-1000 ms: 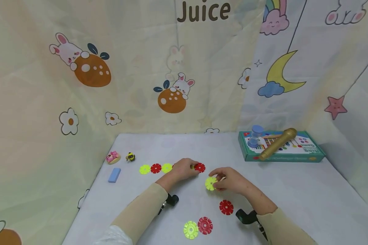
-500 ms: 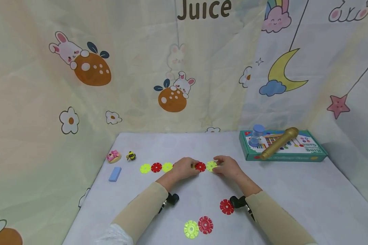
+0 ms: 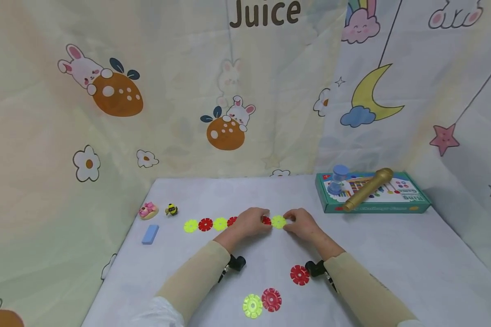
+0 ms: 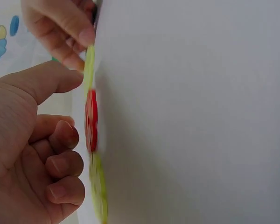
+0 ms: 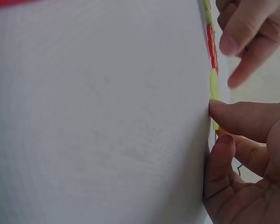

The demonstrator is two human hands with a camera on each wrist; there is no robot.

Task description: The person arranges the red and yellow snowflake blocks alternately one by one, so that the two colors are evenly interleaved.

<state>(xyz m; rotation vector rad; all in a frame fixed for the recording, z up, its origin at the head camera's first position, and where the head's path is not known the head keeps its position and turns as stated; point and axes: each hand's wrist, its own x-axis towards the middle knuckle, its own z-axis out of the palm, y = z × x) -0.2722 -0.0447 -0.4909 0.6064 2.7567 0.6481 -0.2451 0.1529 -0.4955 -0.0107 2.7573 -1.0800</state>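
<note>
A row of flower-shaped, notched plastic discs in alternating yellow-green and red runs across the table. My right hand [image 3: 306, 225] pinches the yellow-green notched disc [image 3: 278, 222] at the row's right end; in the right wrist view its thumb [image 5: 231, 116] lies on the disc's edge. Over the row is my left hand [image 3: 251, 222], hiding part of it. Its thumb and forefinger are spread around a red notched disc [image 3: 266, 220], and the left wrist view shows its other fingers [image 4: 65, 165] loosely curled beside the discs, gripping none of them.
Nearer me lie a yellow-green disc [image 3: 252, 306] and two red discs, one [image 3: 272, 299] beside it and one [image 3: 299, 275] by the right wrist camera. Back left are a pink figurine [image 3: 148, 210], a bee figurine [image 3: 171, 209] and a blue block [image 3: 150, 234]. A green box [image 3: 409, 208] stands back right.
My right hand has carried the yellow-green disc up and left to the row's right end, against the red disc. My left hand has just shifted right, covering more of that red disc.
</note>
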